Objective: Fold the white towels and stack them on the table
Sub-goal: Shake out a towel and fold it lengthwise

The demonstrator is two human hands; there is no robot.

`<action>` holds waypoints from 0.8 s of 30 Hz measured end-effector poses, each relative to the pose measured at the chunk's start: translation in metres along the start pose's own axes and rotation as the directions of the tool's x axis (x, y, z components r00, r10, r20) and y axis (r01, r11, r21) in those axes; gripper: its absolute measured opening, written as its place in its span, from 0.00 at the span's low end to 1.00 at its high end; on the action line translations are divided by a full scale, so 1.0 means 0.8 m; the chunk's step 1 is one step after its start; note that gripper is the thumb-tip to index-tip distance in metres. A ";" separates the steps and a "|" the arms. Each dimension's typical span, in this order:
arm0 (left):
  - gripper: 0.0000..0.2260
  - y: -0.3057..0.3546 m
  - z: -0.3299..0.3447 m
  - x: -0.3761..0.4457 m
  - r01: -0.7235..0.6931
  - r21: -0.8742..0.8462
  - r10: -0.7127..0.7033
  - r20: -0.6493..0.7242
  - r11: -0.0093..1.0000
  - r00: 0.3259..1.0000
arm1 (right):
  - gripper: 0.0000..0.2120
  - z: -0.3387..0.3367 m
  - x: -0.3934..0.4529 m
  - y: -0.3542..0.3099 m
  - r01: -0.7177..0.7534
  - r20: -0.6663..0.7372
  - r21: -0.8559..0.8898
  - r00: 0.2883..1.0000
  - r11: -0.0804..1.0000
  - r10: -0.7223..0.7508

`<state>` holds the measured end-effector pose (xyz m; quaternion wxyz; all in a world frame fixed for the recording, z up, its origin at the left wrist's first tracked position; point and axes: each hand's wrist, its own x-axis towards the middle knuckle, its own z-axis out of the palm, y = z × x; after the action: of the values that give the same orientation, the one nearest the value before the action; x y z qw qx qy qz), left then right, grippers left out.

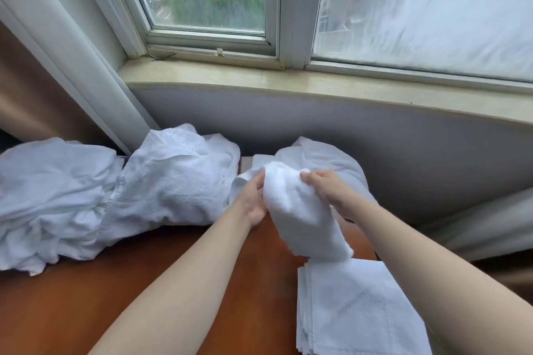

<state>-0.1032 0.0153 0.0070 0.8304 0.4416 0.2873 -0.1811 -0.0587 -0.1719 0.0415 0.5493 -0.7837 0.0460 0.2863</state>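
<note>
Towel (300,210) hangs bunched, pinched by left hand (253,199) and right hand (326,187). Find two corners, pull it flat, then fold over the table (144,282).

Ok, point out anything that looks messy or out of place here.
Mostly the unfolded towel heap sprawling across the table's left side. The folded stack sits at the right edge, layers slightly fanned. Both hands, left and right, grip a bunched towel.

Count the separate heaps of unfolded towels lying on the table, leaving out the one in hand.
3: one heap at far left, one beside it left of the hands, and one behind the held towel. How many towels each holds is hidden.
</note>
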 end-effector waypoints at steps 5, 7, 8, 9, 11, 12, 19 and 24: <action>0.21 -0.021 -0.017 0.003 0.118 -0.001 -0.118 -0.030 0.993 0.993 | 0.11 0.015 0.005 0.023 -0.007 -0.139 -0.209 0.990 0.978 -0.023; 0.20 -0.022 -0.017 0.003 0.121 -0.027 -0.122 -0.035 0.992 0.992 | 0.06 0.021 0.003 0.025 0.036 -0.210 -0.371 0.970 0.928 -0.122; 0.21 -0.022 -0.017 0.003 0.121 -0.032 -0.121 -0.030 0.992 0.992 | 0.10 0.026 0.002 0.024 0.105 -0.238 -0.404 0.947 0.908 -0.215; 0.23 -0.021 -0.015 0.002 0.119 -0.032 -0.120 -0.022 0.992 0.993 | 0.10 0.032 0.001 0.019 0.181 -0.252 -0.420 0.918 0.889 -0.306; 0.22 -0.020 -0.009 0.003 0.111 -0.037 -0.111 -0.007 0.993 0.994 | 0.08 0.047 0.000 0.008 0.268 -0.212 -0.452 0.894 0.851 -0.394; 0.19 -0.019 -0.005 0.004 0.102 -0.040 -0.102 -0.014 0.994 0.995 | 0.12 0.055 0.003 0.006 0.257 -0.176 -0.466 0.911 0.847 -0.374; 0.11 -0.015 -0.004 0.007 0.128 -0.183 -0.141 -0.059 0.975 0.988 | 0.15 0.056 0.023 0.022 -0.032 -0.006 0.061 0.999 0.998 0.033; 0.11 -0.034 -0.005 0.007 0.178 -0.114 -0.184 -0.038 0.977 0.982 | 0.20 0.062 0.025 0.033 -0.183 0.048 0.133 0.983 0.974 0.178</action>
<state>-0.1149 0.0035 -0.0152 0.8264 0.3715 0.3557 -0.2292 -0.0719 -0.1331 -0.0018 0.5743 -0.7315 0.1268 0.3450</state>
